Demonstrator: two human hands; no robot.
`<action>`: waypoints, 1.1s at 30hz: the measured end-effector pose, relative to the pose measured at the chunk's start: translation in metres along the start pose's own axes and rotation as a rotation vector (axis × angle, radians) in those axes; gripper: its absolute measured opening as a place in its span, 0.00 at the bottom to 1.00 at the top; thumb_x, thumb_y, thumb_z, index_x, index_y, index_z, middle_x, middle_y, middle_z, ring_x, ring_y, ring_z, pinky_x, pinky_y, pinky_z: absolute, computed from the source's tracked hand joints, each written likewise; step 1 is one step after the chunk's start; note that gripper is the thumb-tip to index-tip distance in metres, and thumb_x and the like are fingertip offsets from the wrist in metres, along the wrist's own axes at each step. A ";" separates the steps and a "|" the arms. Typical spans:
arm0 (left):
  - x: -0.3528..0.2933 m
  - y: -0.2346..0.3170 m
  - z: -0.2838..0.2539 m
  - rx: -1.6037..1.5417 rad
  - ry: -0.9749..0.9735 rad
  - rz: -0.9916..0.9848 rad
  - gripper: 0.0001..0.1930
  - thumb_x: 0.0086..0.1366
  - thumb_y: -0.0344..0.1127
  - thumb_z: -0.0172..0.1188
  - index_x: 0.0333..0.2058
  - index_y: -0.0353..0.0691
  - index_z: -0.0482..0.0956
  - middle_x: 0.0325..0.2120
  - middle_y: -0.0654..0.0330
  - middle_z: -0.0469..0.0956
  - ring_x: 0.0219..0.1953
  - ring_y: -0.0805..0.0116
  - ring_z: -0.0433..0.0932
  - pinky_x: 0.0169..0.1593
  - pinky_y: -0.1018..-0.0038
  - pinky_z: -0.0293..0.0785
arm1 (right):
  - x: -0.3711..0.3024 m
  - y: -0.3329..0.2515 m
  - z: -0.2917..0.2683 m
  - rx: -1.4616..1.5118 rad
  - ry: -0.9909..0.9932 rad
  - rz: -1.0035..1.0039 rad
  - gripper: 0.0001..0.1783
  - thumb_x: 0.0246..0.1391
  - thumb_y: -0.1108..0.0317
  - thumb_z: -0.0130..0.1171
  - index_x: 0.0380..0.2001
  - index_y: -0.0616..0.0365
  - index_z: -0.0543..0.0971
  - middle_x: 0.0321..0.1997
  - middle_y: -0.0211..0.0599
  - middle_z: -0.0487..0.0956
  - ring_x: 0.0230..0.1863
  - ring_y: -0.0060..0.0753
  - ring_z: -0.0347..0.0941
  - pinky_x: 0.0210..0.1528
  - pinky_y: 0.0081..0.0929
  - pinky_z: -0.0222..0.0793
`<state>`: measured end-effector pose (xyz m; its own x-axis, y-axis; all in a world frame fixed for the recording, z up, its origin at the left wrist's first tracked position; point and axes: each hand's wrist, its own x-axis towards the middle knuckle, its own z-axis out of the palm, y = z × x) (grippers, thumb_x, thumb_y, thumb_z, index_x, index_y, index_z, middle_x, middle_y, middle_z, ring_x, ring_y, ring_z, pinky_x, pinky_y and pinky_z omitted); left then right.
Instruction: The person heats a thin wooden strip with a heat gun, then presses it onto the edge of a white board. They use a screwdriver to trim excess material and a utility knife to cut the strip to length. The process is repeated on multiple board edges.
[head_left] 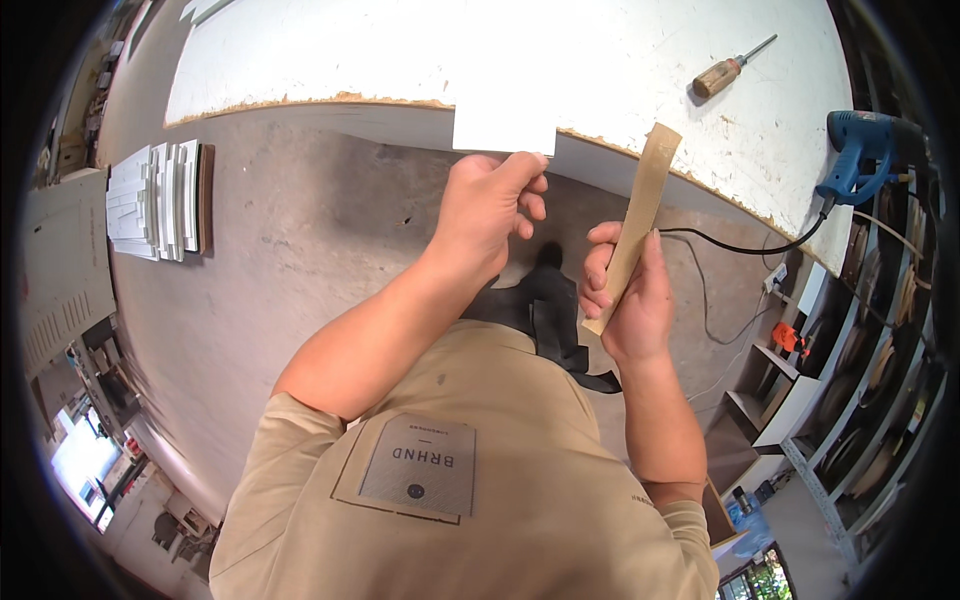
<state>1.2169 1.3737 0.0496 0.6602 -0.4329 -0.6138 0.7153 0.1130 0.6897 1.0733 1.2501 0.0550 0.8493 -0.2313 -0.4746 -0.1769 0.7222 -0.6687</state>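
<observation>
A small white rectangular panel [505, 120] sticks out over the near edge of the white worktable [330, 60]. My left hand [490, 200] is closed at the panel's near edge, its thumb against the right corner and the other fingers curled below. In my right hand [635, 290] is a flat tan strip [645, 190], gripped near its lower end. The strip tilts up and to the right, and its upper end overlaps the table edge in view. Whether it is wood or covered with sandpaper, I cannot tell.
A screwdriver [718, 78] with a wooden handle lies on the table. Near the right end sits a blue heat gun [858, 150], its black cord [740, 250] hanging below the edge. White panels [150, 205] are stacked at left; shelving [880, 400] stands at right.
</observation>
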 end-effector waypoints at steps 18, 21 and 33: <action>0.004 -0.010 0.006 0.108 0.019 0.046 0.11 0.63 0.35 0.59 0.29 0.31 0.76 0.26 0.58 0.75 0.20 0.74 0.76 0.16 0.81 0.71 | 0.015 -0.007 -0.015 -0.537 0.069 -0.178 0.17 0.66 0.55 0.58 0.42 0.59 0.74 0.27 0.23 0.71 0.25 0.12 0.62 0.26 0.15 0.59; 0.005 -0.012 0.006 0.141 0.029 0.039 0.12 0.64 0.36 0.59 0.29 0.31 0.76 0.25 0.58 0.75 0.20 0.74 0.76 0.16 0.80 0.71 | 0.021 -0.010 -0.021 -0.673 0.083 -0.238 0.16 0.67 0.55 0.57 0.40 0.58 0.72 0.27 0.25 0.71 0.24 0.14 0.63 0.25 0.15 0.59; -0.001 -0.007 0.023 0.061 0.102 0.062 0.13 0.60 0.38 0.62 0.24 0.35 0.74 0.22 0.61 0.72 0.20 0.73 0.75 0.17 0.77 0.70 | 0.023 -0.008 -0.025 -0.734 0.139 -0.266 0.14 0.65 0.58 0.60 0.40 0.59 0.74 0.25 0.23 0.70 0.25 0.14 0.62 0.27 0.16 0.61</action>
<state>1.2061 1.3530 0.0541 0.7251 -0.3330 -0.6028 0.6588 0.0806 0.7480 1.0819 1.2227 0.0357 0.8475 -0.4503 -0.2810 -0.3011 0.0282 -0.9532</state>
